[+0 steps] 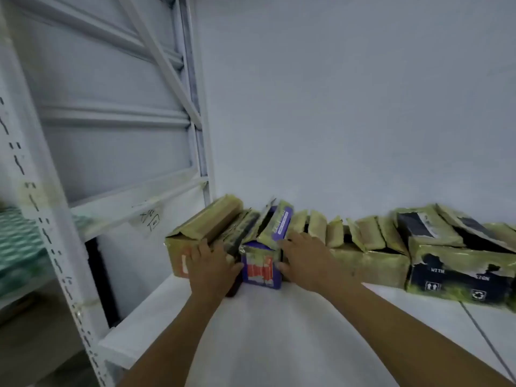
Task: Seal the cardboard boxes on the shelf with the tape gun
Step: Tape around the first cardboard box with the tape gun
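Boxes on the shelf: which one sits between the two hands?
The purple box with red print; the left hand and right hand flank it. The others are brown or dark navy.

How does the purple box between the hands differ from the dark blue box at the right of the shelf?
The purple box is narrow; the dark blue box is wider. The purple box has red and white print; the dark blue box has white symbols. The left hand and right hand touch the purple box, not the dark blue box. Both have open flaps.
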